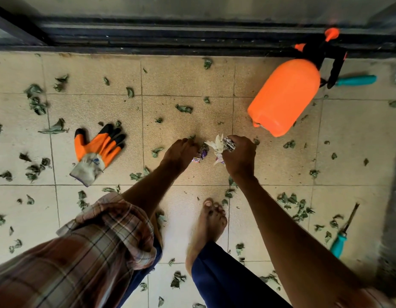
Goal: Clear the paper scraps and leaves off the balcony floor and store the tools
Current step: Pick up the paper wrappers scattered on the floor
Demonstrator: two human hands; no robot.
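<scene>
My right hand (pixel 239 154) grips a bunch of crumpled paper scraps (pixel 221 145) just above the tiled floor. My left hand (pixel 180 152) reaches down beside it, its fingers curled round a purple and white paper scrap (pixel 201 154). Dry green leaves (pixel 183 108) lie scattered over the beige tiles all around. An orange spray bottle (pixel 283 96) lies on its side to the upper right. An orange and black work glove (pixel 97 152) lies to the left.
A teal-handled tool (pixel 356 80) lies behind the sprayer near the dark sliding-door track (pixel 192 38). Another teal-handled tool (pixel 342 236) with a thin metal blade lies at the right by a dark floor strip. My bare foot (pixel 207 227) stands below my hands.
</scene>
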